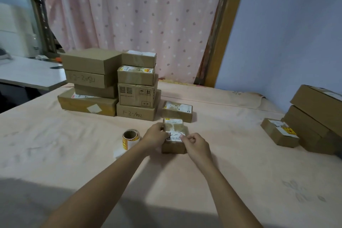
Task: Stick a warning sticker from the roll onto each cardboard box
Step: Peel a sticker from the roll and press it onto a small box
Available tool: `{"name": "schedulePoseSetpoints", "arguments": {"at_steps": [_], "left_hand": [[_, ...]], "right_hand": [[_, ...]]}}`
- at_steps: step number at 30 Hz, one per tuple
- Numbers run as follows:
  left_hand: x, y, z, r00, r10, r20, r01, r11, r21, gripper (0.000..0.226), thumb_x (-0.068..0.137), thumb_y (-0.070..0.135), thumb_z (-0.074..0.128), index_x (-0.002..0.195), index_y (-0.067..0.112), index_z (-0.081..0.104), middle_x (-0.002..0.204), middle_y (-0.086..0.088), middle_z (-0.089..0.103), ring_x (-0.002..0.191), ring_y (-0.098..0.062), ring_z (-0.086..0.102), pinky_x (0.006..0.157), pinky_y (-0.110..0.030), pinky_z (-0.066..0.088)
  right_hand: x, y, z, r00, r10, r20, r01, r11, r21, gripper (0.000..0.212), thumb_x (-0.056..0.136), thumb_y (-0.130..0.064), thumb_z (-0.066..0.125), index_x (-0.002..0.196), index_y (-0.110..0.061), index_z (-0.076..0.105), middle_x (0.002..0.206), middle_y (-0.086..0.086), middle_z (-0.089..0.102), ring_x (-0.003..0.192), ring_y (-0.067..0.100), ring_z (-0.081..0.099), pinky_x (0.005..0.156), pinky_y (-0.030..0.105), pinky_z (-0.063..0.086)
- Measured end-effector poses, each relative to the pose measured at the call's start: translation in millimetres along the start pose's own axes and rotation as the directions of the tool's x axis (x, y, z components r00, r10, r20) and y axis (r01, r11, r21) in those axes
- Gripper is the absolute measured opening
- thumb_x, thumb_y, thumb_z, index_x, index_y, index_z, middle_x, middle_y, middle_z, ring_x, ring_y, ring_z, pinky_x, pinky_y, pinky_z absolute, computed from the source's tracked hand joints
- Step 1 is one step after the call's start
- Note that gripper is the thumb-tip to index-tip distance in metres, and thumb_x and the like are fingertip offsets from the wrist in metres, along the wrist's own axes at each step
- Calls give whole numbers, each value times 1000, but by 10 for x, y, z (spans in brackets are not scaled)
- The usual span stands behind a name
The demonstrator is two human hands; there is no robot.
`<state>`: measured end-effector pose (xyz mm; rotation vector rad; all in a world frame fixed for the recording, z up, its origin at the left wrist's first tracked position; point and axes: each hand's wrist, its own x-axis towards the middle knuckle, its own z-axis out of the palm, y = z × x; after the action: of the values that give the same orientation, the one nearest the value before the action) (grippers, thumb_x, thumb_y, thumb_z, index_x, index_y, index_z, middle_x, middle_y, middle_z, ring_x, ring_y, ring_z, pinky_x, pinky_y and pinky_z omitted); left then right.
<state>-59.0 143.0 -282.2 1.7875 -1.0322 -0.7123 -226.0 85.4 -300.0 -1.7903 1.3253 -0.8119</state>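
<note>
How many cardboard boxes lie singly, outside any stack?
3: held box between left hand and right hand; second box just behind; third box beside right stack. Stacks may hide more.

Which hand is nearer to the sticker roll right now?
Left. The left hand holds the small cardboard box's side beside the sticker roll; the right hand sits across the box, farther off.

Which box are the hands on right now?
The small box just right of the sticker roll: left hand and right hand both hold it. The others sit untouched, stacked or apart.
</note>
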Motion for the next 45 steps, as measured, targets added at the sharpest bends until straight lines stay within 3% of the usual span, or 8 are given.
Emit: {"name": "schedulePoseSetpoints", "arguments": {"at_steps": [9,15,19,24,26,33,37,45], "left_hand": [[-413,45,-599,913,392,-115,-288,817,500,15,93,26,66,102,20,76,102,10,74,88,-13,64,72,-27,50],[-534,-227,-1216,963,259,-81,-128,697,706,21,92,39,65,97,22,76,99,1,70,88,-20,62,72,-35,55],[-599,-347,-1175,945,326,-26,-214,676,705,30,91,47,67,100,20,76,100,2,63,86,-19,60,70,-34,51],[-557,-519,-1023,942,334,21,-219,569,793,36,88,32,67,123,24,66,116,3,61,102,-25,62,75,-34,52],[-560,-563,-1005,933,359,-20,-207,581,787,18,89,18,62,106,20,67,108,-1,65,96,-29,63,67,-32,47],[-635,-620,-1255,909,297,-292,-265,953,146,16,80,3,79,79,14,66,76,4,66,70,-12,60,62,-18,43],[-726,-513,-1262,856,411,-314,-416,908,54,23,79,-8,74,83,14,69,79,17,66,73,-3,61,67,-12,45],[-682,-538,-1227,550,790,-269,-581,594,556,35,83,-7,75,116,1,69,117,-6,68,102,-24,63,80,-33,56]], "right_hand": [[-123,-118,59,958,-236,-161,226,971,-77,20,88,-30,72,103,-25,60,105,-11,53,101,14,60,90,37,51],[-220,-446,394,871,-486,-71,461,858,-227,2,89,-24,66,91,-23,66,95,-13,61,100,19,56,88,34,43],[-298,-627,654,851,-506,138,521,787,-329,17,93,-33,60,105,-25,69,109,-9,70,112,20,54,97,35,41],[-409,-773,834,849,-472,237,527,784,-328,25,95,-33,56,117,-24,66,121,-8,66,119,18,50,102,36,40],[-409,-774,860,855,-454,251,515,800,-309,26,96,-32,56,119,-23,64,123,-8,64,118,18,51,101,37,42],[-397,-846,868,938,-252,237,223,965,140,23,95,-44,65,111,-27,65,114,-11,68,99,7,66,94,38,55],[-456,-1013,807,899,-197,392,-9,885,466,27,100,-43,62,105,-19,73,98,-6,72,92,11,71,90,36,56],[-522,-1128,690,875,-381,300,192,841,506,16,93,-35,73,85,-21,74,83,-10,63,76,2,54,77,21,45]]}}
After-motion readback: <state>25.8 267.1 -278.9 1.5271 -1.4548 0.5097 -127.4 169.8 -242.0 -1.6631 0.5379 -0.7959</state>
